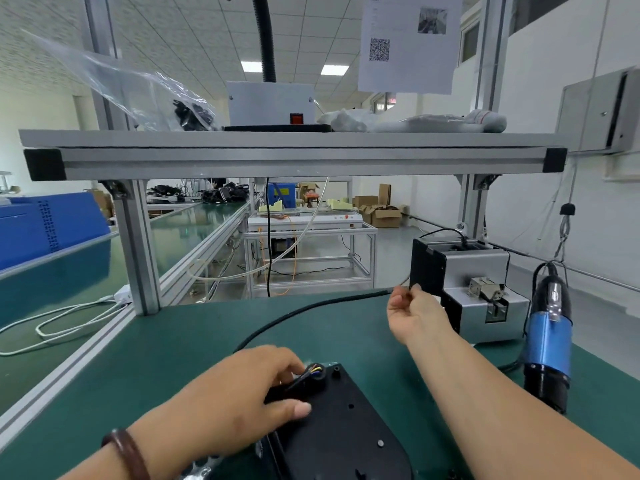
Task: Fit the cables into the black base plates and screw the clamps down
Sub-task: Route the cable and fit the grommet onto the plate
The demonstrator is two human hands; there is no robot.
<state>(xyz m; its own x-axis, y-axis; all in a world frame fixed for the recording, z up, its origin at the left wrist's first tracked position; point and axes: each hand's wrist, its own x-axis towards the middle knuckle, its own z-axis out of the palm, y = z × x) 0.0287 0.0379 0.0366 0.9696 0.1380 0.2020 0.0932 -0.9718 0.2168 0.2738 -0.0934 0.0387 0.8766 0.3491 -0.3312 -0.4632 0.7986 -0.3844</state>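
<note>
Base plate: matte black, rounded

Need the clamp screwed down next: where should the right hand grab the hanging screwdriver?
Probably the blue barrel of the screwdriver, wrapped from its left side by the right hand. It hangs nearly upright from above, and that mid-section is bare and faces the hand, while the left hand holds the cable on the base plate.

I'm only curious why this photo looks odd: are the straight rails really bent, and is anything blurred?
Head view: the wide lens slightly bows the grey aluminium shelf rail; head view: the left hand pinching the black cable is motion-smeared; head view: white ceiling light panels glare, blown out.
</note>
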